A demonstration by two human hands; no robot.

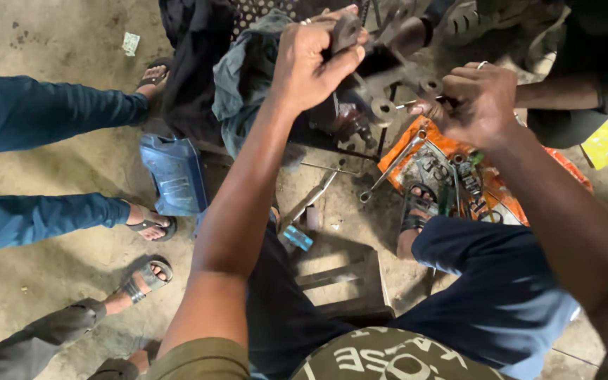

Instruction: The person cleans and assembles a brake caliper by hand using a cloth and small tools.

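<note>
Nearest the camera, at six o'clock, I see my olive shirt (381, 359) and dark blue trousers (501, 295), knees spread over a low wooden stool (343, 281) on the concrete floor (58, 176).

My left hand (311, 60) reaches up toward twelve o'clock, its grip clamped on a dark metal lever (346, 32) at the top of a greasy metal assembly (381, 84). My right hand (476, 102), at one o'clock, has its grip closed around a thin metal rod (408, 105) that points into a round washer-like eye (384, 109) on the assembly.

Below the assembly, near the centre, a spanner (388, 172) lies partly on an orange sheet (452, 169) strewn with small parts, beside my sandalled foot (416, 211). A blue plastic can (174, 172) stands at nine o'clock.

My judgement of the risks: the parts look oily, so either grip could slip and pinch fingers between the linked pieces. The rod could miss the eye and drop among the loose parts. Other people's sandalled feet (150, 224) stand close at eight o'clock, open to anything heavy that falls.
</note>
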